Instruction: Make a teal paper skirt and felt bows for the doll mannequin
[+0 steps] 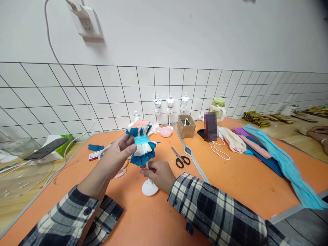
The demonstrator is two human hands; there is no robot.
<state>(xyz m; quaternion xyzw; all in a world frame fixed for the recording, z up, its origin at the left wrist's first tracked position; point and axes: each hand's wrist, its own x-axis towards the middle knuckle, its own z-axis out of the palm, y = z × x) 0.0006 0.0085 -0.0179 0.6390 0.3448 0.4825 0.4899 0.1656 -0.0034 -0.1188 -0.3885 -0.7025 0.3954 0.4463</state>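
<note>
Left hand [122, 147]: fingers part-curled, thumb in front, pinching the left edge of the ruffled doll dress [141, 140]; fingertips go behind the cloth, hidden. Right hand [160, 173]: fingers closed round the stand pole [147, 165] just below the hem, far side of the grip not visible. Dress sits between and above the right fingers and the left thumb, on the stand; torso inside is covered. Round white base [150, 188] just below right fingers, its edge partly behind the hand.

Right of right fingers: scissors [180, 158], apart from the hand. Beyond the fingers: pink bowl [166, 132], cardboard box [186, 127], contents hard to make out. Red-white box [94, 155] left of the left fingers, partly covered. Far right of both: pixelated upright object, unreadable [210, 126]; blue cloth [284, 164] runs to the frame edge.
</note>
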